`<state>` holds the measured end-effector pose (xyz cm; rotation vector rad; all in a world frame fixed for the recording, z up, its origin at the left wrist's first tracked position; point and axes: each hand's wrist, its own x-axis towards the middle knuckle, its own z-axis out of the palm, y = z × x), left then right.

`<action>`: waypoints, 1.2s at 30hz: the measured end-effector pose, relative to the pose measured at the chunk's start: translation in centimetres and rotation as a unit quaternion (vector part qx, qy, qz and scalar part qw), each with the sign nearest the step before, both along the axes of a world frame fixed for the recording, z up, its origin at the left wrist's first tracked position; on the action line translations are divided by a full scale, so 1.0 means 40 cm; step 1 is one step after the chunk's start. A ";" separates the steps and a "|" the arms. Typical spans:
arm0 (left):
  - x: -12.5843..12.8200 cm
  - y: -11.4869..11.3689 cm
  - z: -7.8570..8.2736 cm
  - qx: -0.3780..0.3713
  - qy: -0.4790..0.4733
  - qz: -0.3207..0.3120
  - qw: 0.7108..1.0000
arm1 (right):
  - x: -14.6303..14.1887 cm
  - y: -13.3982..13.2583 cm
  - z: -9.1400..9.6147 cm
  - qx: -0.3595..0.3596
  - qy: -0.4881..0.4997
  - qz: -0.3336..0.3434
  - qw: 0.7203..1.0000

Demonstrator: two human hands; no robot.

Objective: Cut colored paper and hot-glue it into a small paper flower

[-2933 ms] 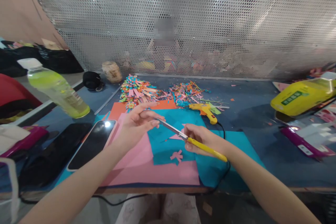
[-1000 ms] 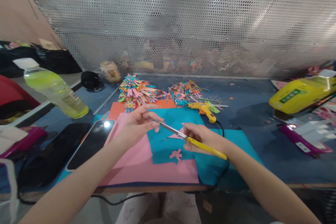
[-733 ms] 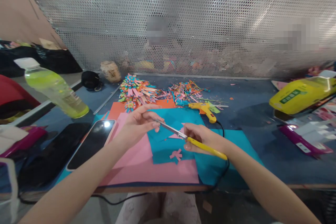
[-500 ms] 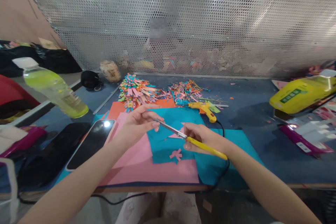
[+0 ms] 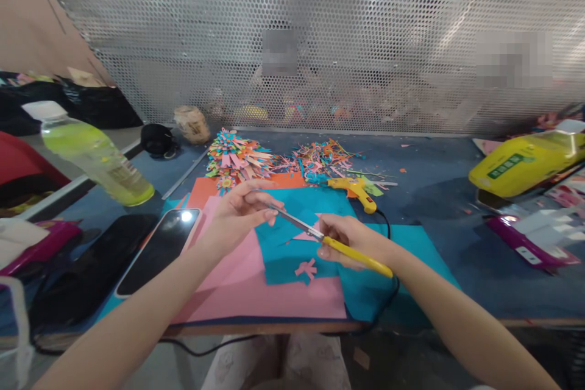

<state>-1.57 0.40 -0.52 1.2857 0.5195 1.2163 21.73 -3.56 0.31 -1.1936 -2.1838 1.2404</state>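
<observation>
My right hand (image 5: 342,241) is closed around a pair of scissors (image 5: 359,257) with yellow handles, its narrow metal blades pointing left. At the blade tips, my left hand (image 5: 244,210) pinches thumb against fingers; what lies between them is too small to make out. Both hands are above a teal paper sheet (image 5: 278,265), which overlaps a larger pink sheet (image 5: 301,304). A few pink paper strips (image 5: 306,269) lie together on the teal sheet below the scissors. Another pale pink piece (image 5: 307,233) shows partly behind the blades.
A yellow glue gun (image 5: 356,187) with a black cord lies beyond my hands. Behind are paper flowers (image 5: 235,155) and a heap of paper scraps (image 5: 320,158). A phone (image 5: 159,253) and a green drink bottle (image 5: 98,155) are left; a yellow bottle (image 5: 525,164) lies right.
The scissors and my right hand have shifted very slightly left. My left hand keeps its pinch at the blade tips, almost unmoved.
</observation>
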 end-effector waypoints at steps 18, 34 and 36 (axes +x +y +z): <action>-0.012 0.021 -0.006 0.068 0.059 0.060 0.994 | 0.002 0.010 -0.006 -0.068 -0.016 -0.004 0.998; 0.007 0.057 -0.046 -0.079 0.067 0.120 0.987 | -0.041 0.045 -0.058 -0.043 0.121 -0.204 0.970; 0.012 0.051 -0.053 -0.074 0.113 0.115 0.984 | -0.051 0.050 -0.052 -0.030 0.151 -0.214 0.964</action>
